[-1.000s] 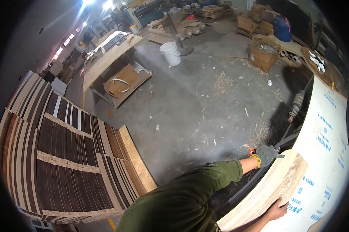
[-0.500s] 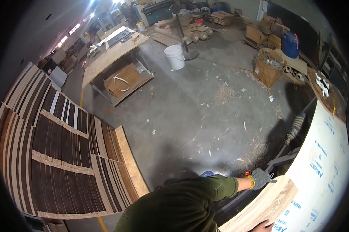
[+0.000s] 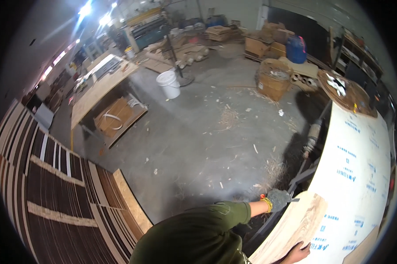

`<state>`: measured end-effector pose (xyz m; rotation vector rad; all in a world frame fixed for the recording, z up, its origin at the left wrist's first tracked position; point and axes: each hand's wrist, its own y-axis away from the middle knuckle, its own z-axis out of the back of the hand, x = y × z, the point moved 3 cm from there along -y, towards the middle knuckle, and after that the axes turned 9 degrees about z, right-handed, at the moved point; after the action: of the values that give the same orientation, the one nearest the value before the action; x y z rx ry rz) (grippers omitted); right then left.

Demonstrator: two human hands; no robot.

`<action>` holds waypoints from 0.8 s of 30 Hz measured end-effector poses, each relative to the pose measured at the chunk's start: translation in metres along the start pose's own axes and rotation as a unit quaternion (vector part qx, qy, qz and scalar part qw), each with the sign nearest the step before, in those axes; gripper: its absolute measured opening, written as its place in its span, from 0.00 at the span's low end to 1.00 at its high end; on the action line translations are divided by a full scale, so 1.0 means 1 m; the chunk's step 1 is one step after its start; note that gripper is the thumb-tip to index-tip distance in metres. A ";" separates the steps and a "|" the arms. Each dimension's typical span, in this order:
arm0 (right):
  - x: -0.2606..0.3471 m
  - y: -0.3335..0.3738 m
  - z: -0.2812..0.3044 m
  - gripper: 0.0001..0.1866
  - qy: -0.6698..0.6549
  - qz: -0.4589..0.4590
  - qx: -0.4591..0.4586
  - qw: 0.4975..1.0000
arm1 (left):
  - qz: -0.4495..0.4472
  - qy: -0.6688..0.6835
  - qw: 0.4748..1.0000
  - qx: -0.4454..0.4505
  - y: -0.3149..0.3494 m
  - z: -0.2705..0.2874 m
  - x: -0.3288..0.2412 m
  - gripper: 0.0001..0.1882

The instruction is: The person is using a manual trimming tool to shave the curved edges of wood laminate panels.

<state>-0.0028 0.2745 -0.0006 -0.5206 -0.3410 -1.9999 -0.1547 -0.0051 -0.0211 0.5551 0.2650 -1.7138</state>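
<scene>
My left hand [image 3: 278, 200], in a grey work glove with a yellow cuff, closes round a narrow flat metal tool [image 3: 295, 200]. The tool's blade reaches over the far-left corner of a pale wood-grain board [image 3: 290, 224]. A small orange-red part [image 3: 263, 196] shows beside that wrist; whether it belongs to the tool I cannot tell. My bare right hand [image 3: 298, 253] rests at the board's right edge near the lower rim, its fingers stretched out and apart. Beneath the board lies a white sheet [image 3: 345, 176] with blue print. My green sleeve and shoulder cover the lower middle.
Stacked dark and light strips [image 3: 62, 193] fill the left side. A white bucket [image 3: 168, 84], a worktable [image 3: 97, 88], a carton of scraps [image 3: 273, 81] and a blue drum [image 3: 296, 49] stand farther off. Shavings [image 3: 275, 171] litter the floor. A motor-like cylinder [image 3: 312, 136] sits beside the bench.
The view has turned to the right, so the surroundings sit farther left. My left hand stays at the board's corner with the tool; more of my right hand shows on the board's edge.
</scene>
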 end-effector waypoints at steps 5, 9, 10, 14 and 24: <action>-0.043 -0.027 -0.037 0.28 0.017 0.080 -0.157 0.984 | 0.009 0.014 0.999 -0.051 0.019 0.017 -0.002 0.13; -0.037 -0.007 -0.026 0.28 0.012 0.073 -0.147 0.986 | -0.006 0.006 0.998 -0.058 0.028 0.023 -0.009 0.13; -0.035 -0.011 -0.029 0.28 0.023 0.081 -0.143 0.986 | -0.041 -0.022 0.996 -0.081 0.027 0.024 -0.004 0.13; 0.006 -0.030 -0.064 0.28 -0.030 0.048 -0.180 0.982 | -0.115 -0.065 0.991 0.035 0.039 0.029 0.032 0.12; 0.053 -0.071 -0.045 0.18 0.074 -0.023 -0.198 0.977 | 0.010 -0.099 0.994 -0.045 0.028 0.043 0.014 0.18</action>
<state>-0.0975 0.2465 -0.0146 -0.6089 0.1434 -2.1461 -0.1385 -0.0432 0.0127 0.3181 0.1928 -1.7150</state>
